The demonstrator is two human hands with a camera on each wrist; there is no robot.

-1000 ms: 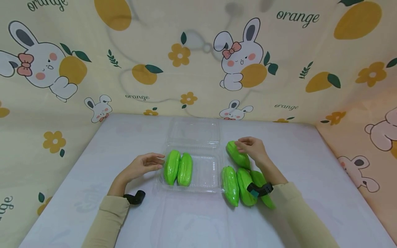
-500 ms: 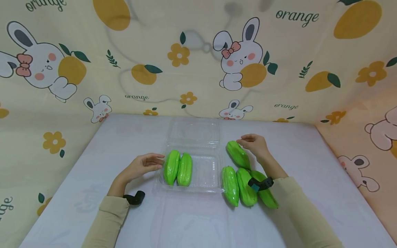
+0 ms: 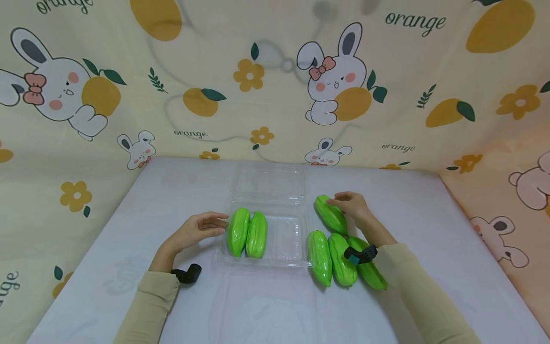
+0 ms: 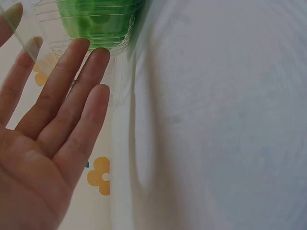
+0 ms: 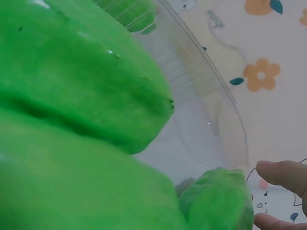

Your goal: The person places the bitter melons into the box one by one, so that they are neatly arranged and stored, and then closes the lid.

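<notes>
A clear plastic clamshell box (image 3: 283,260) stands with its lid (image 3: 268,184) laid back. Two glossy green ridged fruits, a left one (image 3: 238,232) and a right one (image 3: 257,235), lie side by side in its left half. My left hand (image 3: 196,230) is beside the box's left wall, its fingers (image 4: 69,120) spread and holding nothing. To the right of the box, my right hand (image 3: 352,204) has its fingertips at the rear loose green fruit (image 3: 331,215). In the right wrist view, a thumb and finger (image 5: 283,175) stand apart at that fruit's end (image 5: 218,201).
Three more green fruits lie right of the box: a left one (image 3: 320,258), a middle one (image 3: 341,263) and a right one (image 3: 374,274) partly under the right wrist's black camera (image 3: 361,255). A patterned cloth (image 3: 275,95) rises behind the white table (image 3: 180,186).
My right hand drew back slightly from the rear fruit, then came down and left to it again. The left hand and the fruits in the box have stayed in place.
</notes>
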